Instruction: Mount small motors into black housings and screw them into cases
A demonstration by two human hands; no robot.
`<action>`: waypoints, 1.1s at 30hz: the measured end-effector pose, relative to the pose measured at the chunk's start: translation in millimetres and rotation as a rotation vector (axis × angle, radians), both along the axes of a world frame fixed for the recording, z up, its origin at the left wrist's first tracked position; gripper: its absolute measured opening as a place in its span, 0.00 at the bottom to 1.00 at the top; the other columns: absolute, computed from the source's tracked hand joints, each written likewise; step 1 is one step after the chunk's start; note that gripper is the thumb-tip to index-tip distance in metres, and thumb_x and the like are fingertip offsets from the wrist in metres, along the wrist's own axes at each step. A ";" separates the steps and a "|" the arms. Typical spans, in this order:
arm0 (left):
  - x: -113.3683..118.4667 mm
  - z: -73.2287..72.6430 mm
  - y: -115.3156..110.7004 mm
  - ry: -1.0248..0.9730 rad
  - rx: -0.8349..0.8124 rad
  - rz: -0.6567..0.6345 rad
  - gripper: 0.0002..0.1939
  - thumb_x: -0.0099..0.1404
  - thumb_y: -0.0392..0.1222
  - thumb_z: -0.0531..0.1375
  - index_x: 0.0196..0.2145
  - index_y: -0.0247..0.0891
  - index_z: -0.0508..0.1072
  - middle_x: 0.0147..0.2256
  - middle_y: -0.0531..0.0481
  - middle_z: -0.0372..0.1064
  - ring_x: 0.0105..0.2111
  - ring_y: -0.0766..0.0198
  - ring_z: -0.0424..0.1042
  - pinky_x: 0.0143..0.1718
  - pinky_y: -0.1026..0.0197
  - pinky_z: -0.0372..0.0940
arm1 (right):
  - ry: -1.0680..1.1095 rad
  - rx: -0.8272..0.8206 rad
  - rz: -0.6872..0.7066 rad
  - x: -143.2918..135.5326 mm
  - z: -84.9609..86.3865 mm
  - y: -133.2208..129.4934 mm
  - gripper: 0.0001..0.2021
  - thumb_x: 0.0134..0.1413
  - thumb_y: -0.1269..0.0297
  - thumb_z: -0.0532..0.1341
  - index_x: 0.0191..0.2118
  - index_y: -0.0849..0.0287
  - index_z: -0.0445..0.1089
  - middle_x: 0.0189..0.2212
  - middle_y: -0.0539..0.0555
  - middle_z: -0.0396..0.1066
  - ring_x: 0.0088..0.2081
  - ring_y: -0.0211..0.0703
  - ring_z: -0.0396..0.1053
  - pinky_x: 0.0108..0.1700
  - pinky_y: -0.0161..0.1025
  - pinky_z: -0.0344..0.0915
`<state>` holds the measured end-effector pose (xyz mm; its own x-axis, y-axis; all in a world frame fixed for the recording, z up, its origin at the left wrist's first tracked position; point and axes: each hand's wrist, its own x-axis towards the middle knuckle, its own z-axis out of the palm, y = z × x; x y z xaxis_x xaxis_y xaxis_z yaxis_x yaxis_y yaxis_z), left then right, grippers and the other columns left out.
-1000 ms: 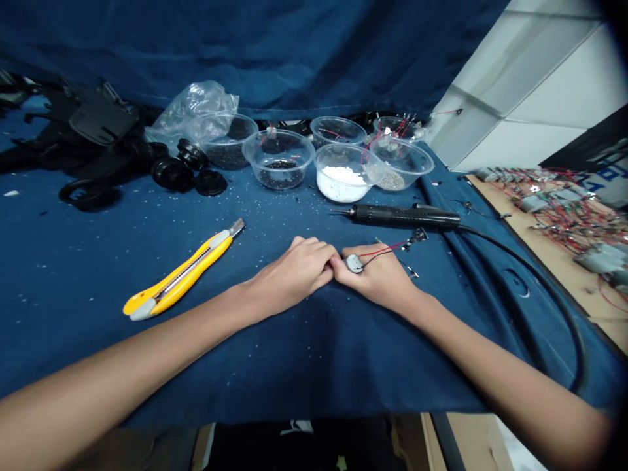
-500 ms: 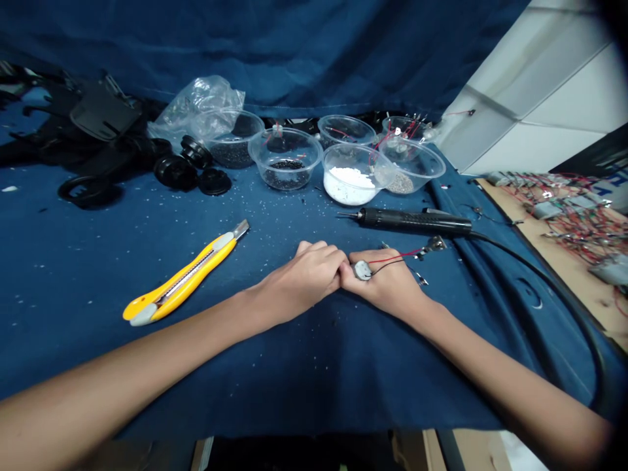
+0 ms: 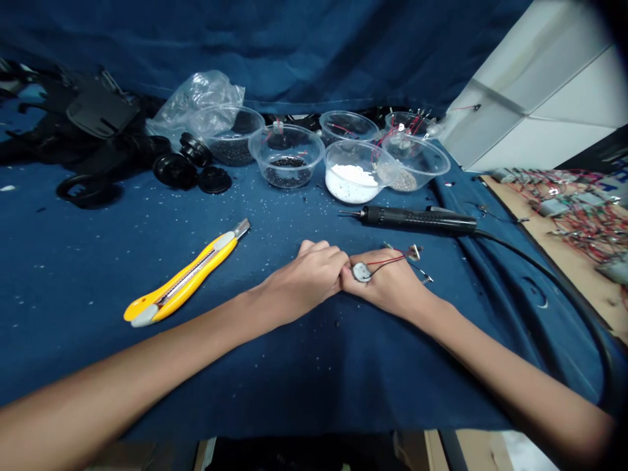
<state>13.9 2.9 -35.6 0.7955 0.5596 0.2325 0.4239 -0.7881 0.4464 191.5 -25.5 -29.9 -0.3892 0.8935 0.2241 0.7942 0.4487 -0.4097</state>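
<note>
My right hand (image 3: 385, 275) is closed around a small grey motor (image 3: 362, 272), whose round end shows by the thumb. Red and black wires run from it across the back of the hand to a small metal connector piece (image 3: 415, 252). My left hand (image 3: 316, 268) is curled into a fist, its knuckles against the right hand's fingertips. Whatever lies inside the left fingers is hidden. To the left, a yellow utility knife (image 3: 184, 278) rests on the blue cloth (image 3: 275, 386). Beyond the right hand lies a black electric screwdriver (image 3: 417, 219) with its cable.
Clear plastic bowls stand at the back, including one with white bits (image 3: 353, 180) and one with black screws (image 3: 287, 171). Black plastic parts (image 3: 174, 171) and a clear bag (image 3: 201, 98) sit back left. Several wired motors (image 3: 564, 203) cover a board at right.
Both hands stay together in nearly the same place. The wires' metal connector end has swung slightly down and to the left over the right hand.
</note>
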 end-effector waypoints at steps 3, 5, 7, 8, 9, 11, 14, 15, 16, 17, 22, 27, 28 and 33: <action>-0.9 -1.0 0.0 -0.015 -0.004 0.000 0.09 0.70 0.36 0.50 0.33 0.33 0.66 0.30 0.49 0.66 0.33 0.61 0.62 0.40 0.57 0.53 | 0.015 0.002 0.005 2.1 -2.0 -0.3 0.16 0.56 0.61 0.53 0.18 0.59 0.57 0.16 0.48 0.58 0.20 0.34 0.54 0.28 0.36 0.50; -1.9 -2.5 0.8 -0.046 -0.021 -0.003 0.08 0.69 0.36 0.50 0.34 0.34 0.67 0.31 0.49 0.66 0.34 0.61 0.63 0.41 0.57 0.54 | 0.067 -0.011 0.015 2.8 -1.7 -0.2 0.17 0.56 0.61 0.54 0.18 0.59 0.54 0.15 0.47 0.56 0.20 0.33 0.52 0.27 0.36 0.49; -2.6 -4.2 1.6 -0.075 -0.040 -0.001 0.08 0.69 0.36 0.50 0.34 0.34 0.66 0.31 0.49 0.66 0.34 0.61 0.64 0.42 0.57 0.55 | 0.115 -0.020 0.023 2.8 -0.5 0.3 0.18 0.57 0.61 0.54 0.18 0.58 0.51 0.15 0.46 0.53 0.19 0.32 0.50 0.25 0.36 0.46; -2.6 -5.1 1.8 -0.082 -0.045 0.003 0.08 0.69 0.37 0.50 0.34 0.34 0.67 0.31 0.49 0.66 0.34 0.61 0.65 0.42 0.57 0.55 | 0.131 -0.020 0.025 2.6 0.2 0.5 0.18 0.57 0.62 0.54 0.18 0.58 0.50 0.15 0.46 0.52 0.19 0.32 0.49 0.25 0.36 0.46; -2.5 -5.9 1.9 -0.086 -0.044 0.011 0.08 0.69 0.37 0.50 0.34 0.34 0.67 0.30 0.49 0.66 0.34 0.62 0.65 0.42 0.57 0.55 | 0.136 -0.018 0.027 2.3 0.7 0.7 0.19 0.57 0.62 0.54 0.18 0.58 0.50 0.15 0.45 0.51 0.19 0.32 0.49 0.25 0.36 0.45; -1.8 -7.2 1.6 -0.090 -0.026 0.020 0.09 0.70 0.37 0.49 0.34 0.34 0.67 0.30 0.49 0.66 0.33 0.62 0.64 0.41 0.57 0.55 | 0.127 -0.003 0.022 1.7 1.0 0.8 0.18 0.57 0.62 0.54 0.18 0.58 0.50 0.15 0.45 0.51 0.19 0.32 0.49 0.25 0.36 0.45; -0.4 -8.2 0.8 -0.094 0.000 0.029 0.10 0.69 0.36 0.49 0.35 0.34 0.67 0.30 0.49 0.67 0.33 0.62 0.64 0.40 0.57 0.55 | 0.100 0.027 0.011 0.9 0.1 0.7 0.18 0.57 0.63 0.54 0.19 0.58 0.51 0.15 0.45 0.52 0.19 0.32 0.50 0.26 0.36 0.45; 0.1 -8.3 0.6 -0.093 0.002 0.029 0.09 0.69 0.36 0.49 0.34 0.34 0.67 0.31 0.49 0.67 0.33 0.62 0.64 0.40 0.57 0.55 | 0.093 0.037 0.006 0.6 -0.4 0.6 0.18 0.57 0.63 0.54 0.19 0.58 0.51 0.15 0.46 0.53 0.19 0.32 0.50 0.26 0.36 0.45; 0.4 -8.4 0.4 -0.088 0.000 0.031 0.09 0.68 0.35 0.49 0.34 0.34 0.67 0.30 0.49 0.66 0.32 0.62 0.64 0.39 0.58 0.54 | 0.088 0.045 0.002 0.4 -0.9 0.5 0.17 0.57 0.63 0.54 0.19 0.58 0.52 0.15 0.46 0.53 0.19 0.33 0.51 0.26 0.36 0.46; 0.7 -8.4 0.3 -0.082 -0.001 0.035 0.08 0.68 0.35 0.50 0.34 0.34 0.67 0.30 0.49 0.66 0.32 0.62 0.64 0.39 0.58 0.54 | 0.083 0.054 0.000 0.2 -1.3 0.4 0.17 0.57 0.63 0.54 0.19 0.58 0.52 0.15 0.46 0.54 0.19 0.33 0.52 0.26 0.36 0.46; 0.8 -7.7 0.3 -0.083 0.006 0.041 0.06 0.66 0.34 0.51 0.33 0.34 0.67 0.30 0.49 0.66 0.32 0.62 0.64 0.39 0.58 0.54 | 0.088 0.040 0.009 -0.3 -1.9 -0.7 0.17 0.58 0.63 0.53 0.19 0.58 0.54 0.15 0.46 0.56 0.19 0.33 0.53 0.26 0.36 0.47; 0.2 -4.4 0.1 -0.070 -0.003 0.015 0.08 0.68 0.36 0.50 0.33 0.33 0.67 0.30 0.48 0.66 0.33 0.61 0.63 0.40 0.57 0.54 | 0.104 0.033 0.008 -0.4 -1.0 -1.9 0.15 0.57 0.64 0.54 0.20 0.59 0.56 0.16 0.47 0.58 0.19 0.33 0.53 0.27 0.37 0.48; 0.3 -3.8 0.2 -0.063 -0.005 0.012 0.08 0.69 0.36 0.50 0.33 0.33 0.67 0.30 0.48 0.66 0.33 0.61 0.63 0.40 0.57 0.54 | 0.105 0.030 0.010 -0.4 -1.0 -1.9 0.15 0.57 0.64 0.54 0.19 0.59 0.56 0.16 0.47 0.58 0.19 0.33 0.52 0.27 0.36 0.48; 0.8 -4.2 0.7 -0.032 -0.001 0.013 0.07 0.68 0.35 0.51 0.33 0.32 0.67 0.31 0.48 0.66 0.33 0.61 0.64 0.40 0.57 0.54 | 0.039 0.029 -0.017 -0.8 -2.6 -1.5 0.17 0.57 0.62 0.53 0.18 0.59 0.56 0.15 0.48 0.58 0.20 0.34 0.54 0.27 0.37 0.49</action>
<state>14.8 3.7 -39.8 0.7805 0.5698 0.2572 0.4191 -0.7822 0.4610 190.6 -27.0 -32.5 -0.3646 0.8926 0.2650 0.7856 0.4477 -0.4271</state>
